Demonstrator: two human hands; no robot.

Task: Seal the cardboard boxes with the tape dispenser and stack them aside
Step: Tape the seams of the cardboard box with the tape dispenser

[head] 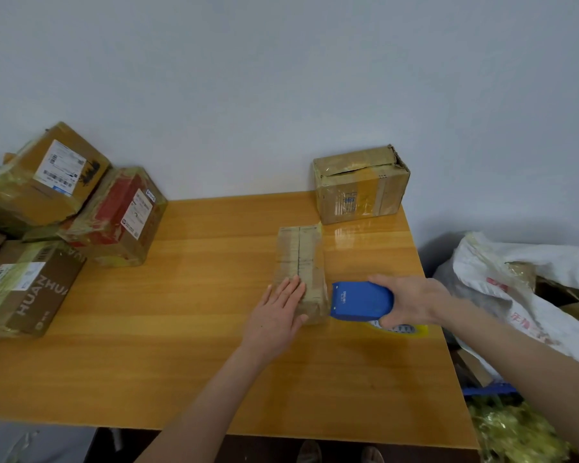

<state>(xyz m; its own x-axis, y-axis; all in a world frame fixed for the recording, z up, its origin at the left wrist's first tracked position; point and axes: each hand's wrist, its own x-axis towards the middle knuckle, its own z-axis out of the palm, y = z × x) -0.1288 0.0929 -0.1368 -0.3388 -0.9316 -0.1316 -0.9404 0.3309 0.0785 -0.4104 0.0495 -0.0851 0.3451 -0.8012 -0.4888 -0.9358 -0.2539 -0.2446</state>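
Two hands are meeting at the slim box (301, 259) near the right edge of the table (181, 329): the left hand (278, 312) is pressing straight fingers on its near end, and the right hand (411, 302) is gripping the tape dispenser (361, 300) in curled fingers just right of it. Left of the box, open table is running to the stacked boxes (64, 212).

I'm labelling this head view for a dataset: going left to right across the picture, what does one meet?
Brown HUAN box → red box → left hand → blue tape dispenser → right hand → white sack.
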